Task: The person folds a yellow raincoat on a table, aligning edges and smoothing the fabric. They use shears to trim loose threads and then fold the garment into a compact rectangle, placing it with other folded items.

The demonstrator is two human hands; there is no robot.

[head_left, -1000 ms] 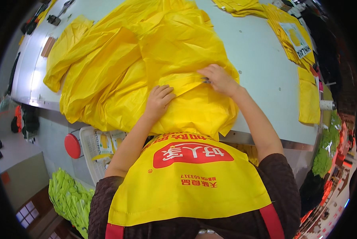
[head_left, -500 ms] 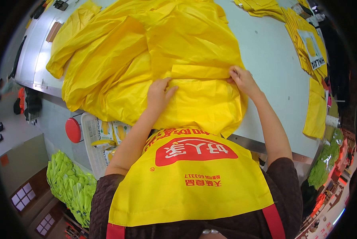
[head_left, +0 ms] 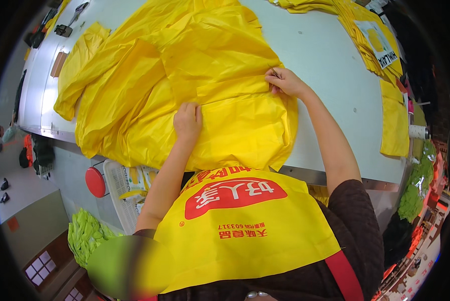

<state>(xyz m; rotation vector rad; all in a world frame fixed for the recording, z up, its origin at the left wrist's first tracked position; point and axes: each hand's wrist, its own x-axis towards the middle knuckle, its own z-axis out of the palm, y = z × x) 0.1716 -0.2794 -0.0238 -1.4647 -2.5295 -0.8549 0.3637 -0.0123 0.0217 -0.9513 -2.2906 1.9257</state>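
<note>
A large, crumpled yellow garment (head_left: 215,55) of thin, smooth cloth lies spread before me, its near edge reaching my apron. My left hand (head_left: 187,123) is closed with its fingertips on the cloth, at the left end of a straight folded strip (head_left: 232,90). At the strip's right end, my right hand (head_left: 287,83) is closed in a pinch near the garment's edge. A small, slim dark thing (head_left: 275,73) shows between its fingers; its kind is too small to tell.
Stacked yellow pieces (head_left: 358,35) with a printed bag (head_left: 375,42) lie at the far right of the white table (head_left: 330,100). A red round stool (head_left: 95,182) and a white basket (head_left: 122,200) stand at left. A blurred green shape (head_left: 109,263) covers the lower left.
My right hand has moved up and left in view, and the slim dark thing now shows in it. The left hand's fingers have drawn together. A blurred green shape has appeared lower left.
</note>
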